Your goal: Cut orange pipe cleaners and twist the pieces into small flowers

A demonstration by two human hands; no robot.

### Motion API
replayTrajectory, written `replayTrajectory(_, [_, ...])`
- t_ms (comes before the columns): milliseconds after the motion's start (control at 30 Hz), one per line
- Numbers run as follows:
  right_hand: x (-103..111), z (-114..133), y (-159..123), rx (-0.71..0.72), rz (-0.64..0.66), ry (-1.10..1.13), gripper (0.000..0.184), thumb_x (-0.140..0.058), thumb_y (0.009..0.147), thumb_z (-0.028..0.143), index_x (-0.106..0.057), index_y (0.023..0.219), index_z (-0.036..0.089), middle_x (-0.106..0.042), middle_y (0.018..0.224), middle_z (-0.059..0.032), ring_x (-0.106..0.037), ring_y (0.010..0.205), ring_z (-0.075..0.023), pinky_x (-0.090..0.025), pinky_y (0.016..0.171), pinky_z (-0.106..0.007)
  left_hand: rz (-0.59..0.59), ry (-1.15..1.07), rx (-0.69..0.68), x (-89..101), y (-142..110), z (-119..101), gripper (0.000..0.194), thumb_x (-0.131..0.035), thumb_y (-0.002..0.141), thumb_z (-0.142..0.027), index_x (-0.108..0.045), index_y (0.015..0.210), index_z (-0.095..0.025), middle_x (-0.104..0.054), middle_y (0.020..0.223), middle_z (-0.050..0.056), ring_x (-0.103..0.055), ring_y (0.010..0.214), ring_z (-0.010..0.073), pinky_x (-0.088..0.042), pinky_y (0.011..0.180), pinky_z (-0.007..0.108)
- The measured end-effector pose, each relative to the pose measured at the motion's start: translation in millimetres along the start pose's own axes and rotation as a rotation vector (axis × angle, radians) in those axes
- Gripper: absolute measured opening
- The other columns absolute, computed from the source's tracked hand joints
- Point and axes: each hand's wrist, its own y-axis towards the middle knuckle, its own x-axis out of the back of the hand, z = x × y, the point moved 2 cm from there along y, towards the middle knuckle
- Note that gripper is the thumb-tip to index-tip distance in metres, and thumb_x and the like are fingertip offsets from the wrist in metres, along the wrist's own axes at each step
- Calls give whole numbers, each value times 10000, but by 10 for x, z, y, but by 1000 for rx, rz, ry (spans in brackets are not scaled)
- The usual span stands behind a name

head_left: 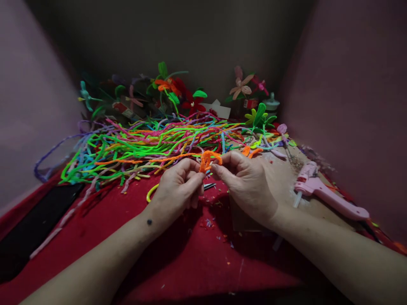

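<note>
An orange pipe cleaner (206, 162), bent into small loops, is held up between my two hands above the red cloth. My left hand (181, 180) pinches its lower left side between thumb and fingers. On the other side, my right hand (243, 180) has thumb and forefinger closed on its curled end. A long orange strand trails left from the loops over the pile. Below my hands lies a pair of scissors, its yellow handle (151, 193) partly hidden behind my left hand and its blade tips (210, 186) showing.
A heap of colourful pipe cleaners (143, 142) spreads across the back. Behind it stand pipe-cleaner flowers (192, 101). A pink glue gun (330, 197) rests on cardboard (273, 169) at right. A black flat object (38, 224) lies at left. Small scraps dot the red cloth (197, 262).
</note>
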Motion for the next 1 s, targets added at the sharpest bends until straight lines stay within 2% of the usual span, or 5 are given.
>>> replayTrajectory(200, [-38, -20, 0, -137, 90, 107, 133, -616, 769, 250, -589, 670, 165, -581, 619, 3, -514, 579, -109, -415, 569, -253, 16, -7, -42, -20, -19, 5, 135, -540, 821, -282, -482, 918, -207, -560, 520, -68, -467, 324, 72, -349, 325, 157])
replayTrajectory(433, [-108, -154, 28, -497, 311, 627, 190, -664, 713, 312, -567, 672, 155, -603, 588, -8, -569, 495, -129, -474, 508, -282, 63, -149, -46, -50, -10, 16, 155, -514, 829, -247, -496, 972, -191, -594, 626, -32, -584, 461, 114, -489, 421, 221])
replayTrajectory(567, [-106, -136, 41, -469, 386, 678, 231, -685, 689, 342, -547, 633, 165, -582, 570, 1, -561, 483, -127, -465, 501, -277, 121, -235, 4, -49, -13, 6, 134, -527, 827, -262, -503, 920, -169, -620, 643, -4, -618, 505, 138, -525, 494, 267])
replayTrajectory(800, [-28, -75, 117, -404, 236, 676, 275, -680, 719, 345, -609, 910, 160, -609, 718, -5, -559, 564, -104, -451, 544, -238, 162, -244, 21, -52, -9, -26, 98, -474, 848, -243, -491, 899, -160, -656, 704, 19, -655, 559, 163, -545, 545, 305])
replayTrajectory(1000, [-30, -80, 114, -423, 318, 668, 199, -691, 703, 311, -588, 734, 144, -587, 635, 11, -504, 508, -81, -389, 493, -212, 286, -68, 130, -71, -26, -10, 135, -384, 889, -248, -470, 915, -147, -697, 620, 67, -642, 463, 161, -503, 474, 252])
